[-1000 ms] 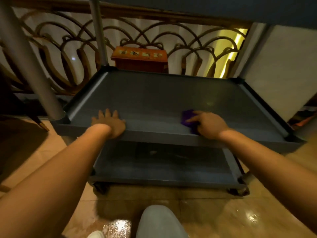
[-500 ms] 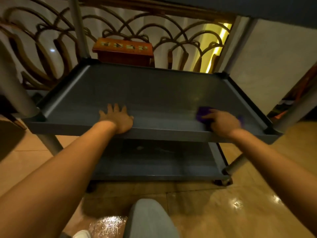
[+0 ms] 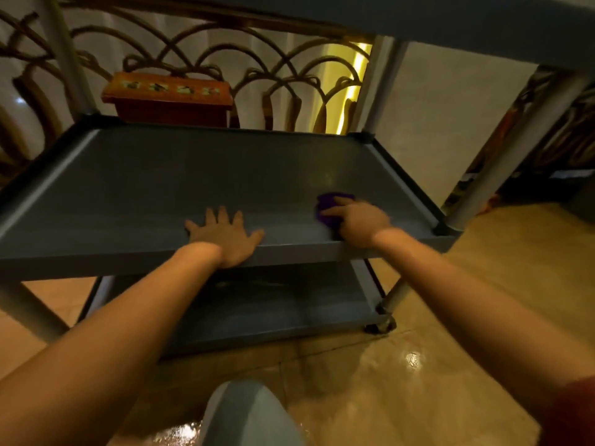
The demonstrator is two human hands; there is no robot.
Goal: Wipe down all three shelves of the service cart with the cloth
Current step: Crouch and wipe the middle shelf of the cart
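Right hand (image 3: 357,220) closed down over purple cloth (image 3: 326,207), pressing it onto middle shelf (image 3: 193,175) of the cart, near the shelf's front lip, toward its right end. Left hand (image 3: 225,236) flat on same shelf, fingers spread, palm on the front lip, left of cloth. Bottom shelf (image 3: 273,304) below, bare. Orange wooden box (image 3: 167,98) behind the shelf's back edge.

Both forearms are bare from wrist to elbow, a dark red sleeve edge (image 3: 576,410) shows well back from the right grip (image 3: 359,220), and a knee (image 3: 248,416) in pale grey-blue cloth sits below the left grip (image 3: 225,235).
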